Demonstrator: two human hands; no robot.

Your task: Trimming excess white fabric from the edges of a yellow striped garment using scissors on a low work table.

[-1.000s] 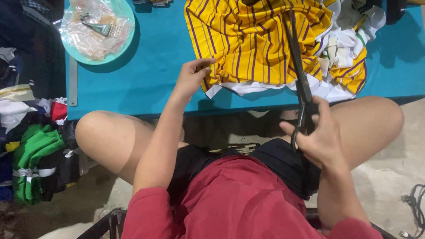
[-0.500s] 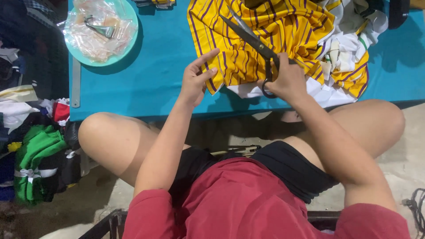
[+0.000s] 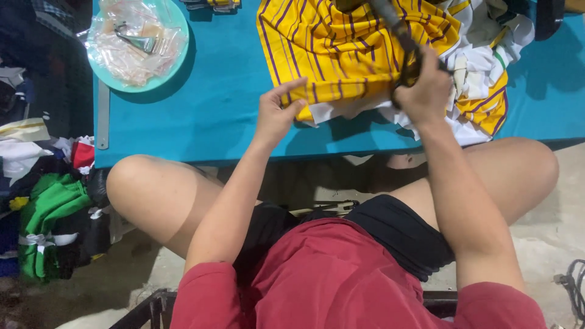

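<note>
On the teal table (image 3: 201,116) I see my left hand (image 3: 277,113) pinching the near edge of the yellow striped fabric (image 3: 341,55), lifting it slightly, while my right hand (image 3: 426,91) is clenched around the handles of dark scissors (image 3: 402,42), blades lying over the cloth; a round teal tray (image 3: 177,58) of plastic bags sits far left

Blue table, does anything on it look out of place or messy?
Nothing looks damaged or spilled. The yellow striped fabric lies rumpled, its edge drooping over the blue table front, pinched by the left hand; the right hand holds scissors. Clothes lie heaped on the floor beside it.
</note>
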